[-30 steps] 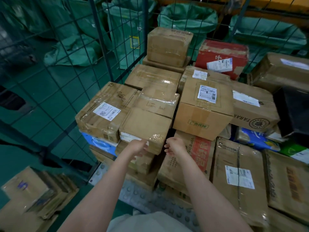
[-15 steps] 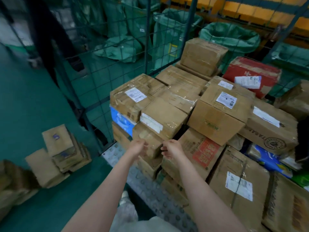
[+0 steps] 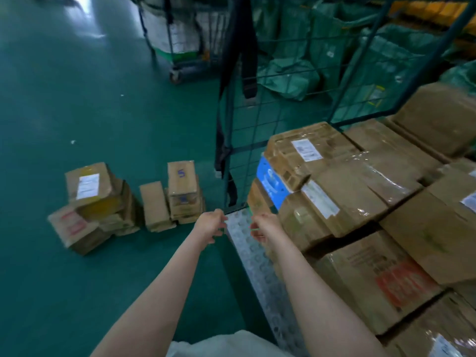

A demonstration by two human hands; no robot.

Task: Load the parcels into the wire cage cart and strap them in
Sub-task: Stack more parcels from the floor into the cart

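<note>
Brown taped cartons (image 3: 347, 202), several with white labels facing up, lie flat in tight layers on the studded deck (image 3: 247, 246) of the wire cage cart (image 3: 247, 119), and a smaller heap of parcels (image 3: 103, 202) sits on the green floor outside its mesh wall. The left hand (image 3: 210, 224) and right hand (image 3: 265, 226) hover empty at the deck's corner with fingers loosely curled, the right just beside a low carton, perhaps touching it; blur hides that. The loaded rows run away toward the upper right.

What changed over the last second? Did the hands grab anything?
No. The left hand and right hand drew back leftward off the stacked parcels and now hang empty at the edge of the cart floor. The view swung toward the floor parcels. The stack stayed put.
</note>
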